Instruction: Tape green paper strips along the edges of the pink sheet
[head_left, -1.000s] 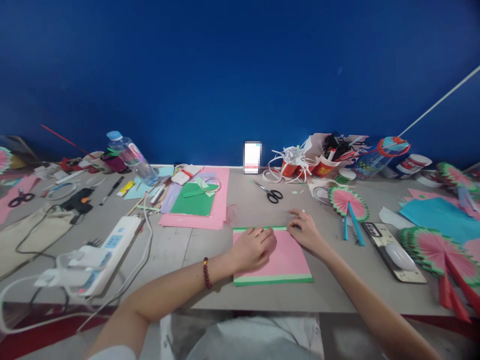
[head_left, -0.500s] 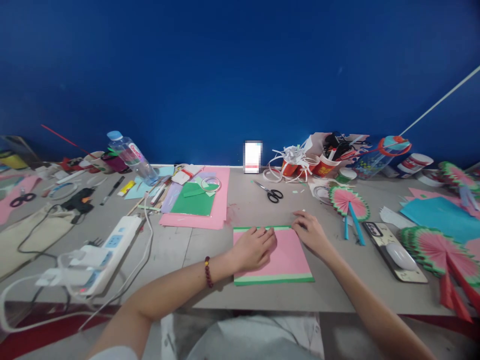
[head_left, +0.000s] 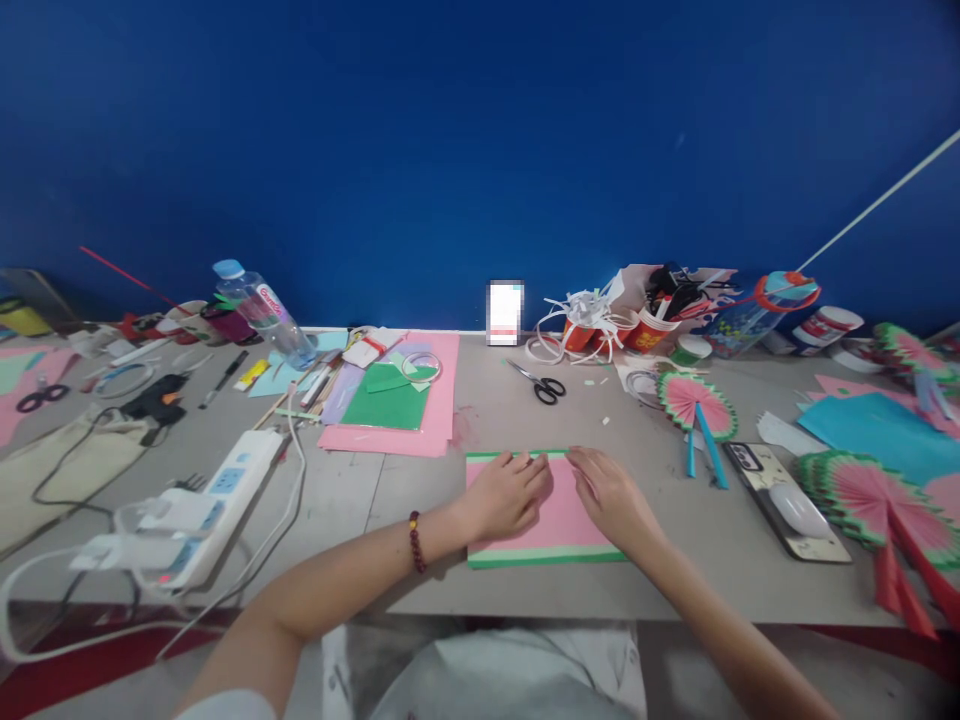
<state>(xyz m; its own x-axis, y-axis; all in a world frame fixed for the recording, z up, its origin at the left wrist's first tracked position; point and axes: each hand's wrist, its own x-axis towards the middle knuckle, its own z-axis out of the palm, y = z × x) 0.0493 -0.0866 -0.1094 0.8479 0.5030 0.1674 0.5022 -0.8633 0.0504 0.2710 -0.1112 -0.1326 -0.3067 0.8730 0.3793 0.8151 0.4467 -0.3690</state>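
A pink sheet of paper (head_left: 510,549) with green strips along its far and near edges lies flat on the table in front of me. My left hand (head_left: 510,493) rests palm down on its left half, fingers slightly bent and pressing on the paper. On the right half lies my right hand (head_left: 611,500), its fingers stretched toward the green far edge, close to the left fingertips. Neither hand has anything gripped. Beyond the paper, black-handled scissors (head_left: 546,387) lie with the blades pointing away to the left.
Left of me are a power strip (head_left: 232,500), stacked coloured paper (head_left: 442,400) and a tilted water bottle (head_left: 274,320). To the right lie watermelon-patterned paper fans (head_left: 694,400) and a phone (head_left: 795,545) with a white mouse (head_left: 799,510) on it. A phone screen (head_left: 505,315) stands against the blue wall.
My right hand has moved left from the paper's far right corner onto the sheet, nearer my left hand. A small white scrap now shows on the table there. My left hand stays put.
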